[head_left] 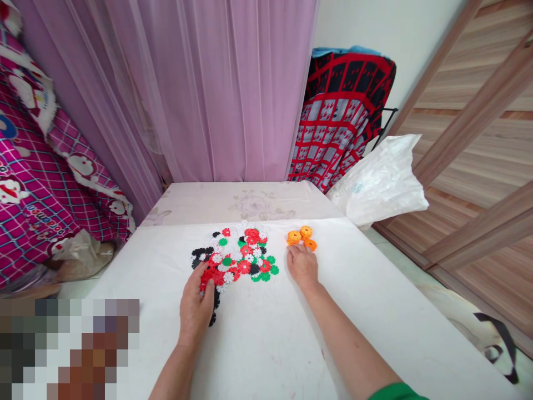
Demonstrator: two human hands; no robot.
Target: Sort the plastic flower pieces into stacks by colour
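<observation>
Discs [244,266] in red, white, black and green lie spread left of centre on the desk [266,350] in the head view; orange discs [294,236] sit apart to their right. The left hand [195,305] curves over their near left edge; the right hand [303,266] bends its fingers at the orange discs. Whether either grasps one, I cannot tell. A wide sweep could scatter discs across the gap. I count two hands and three orange clumps; overlap hides exact disc totals.

Colourful discs [244,267] on white table [258,339]
</observation>
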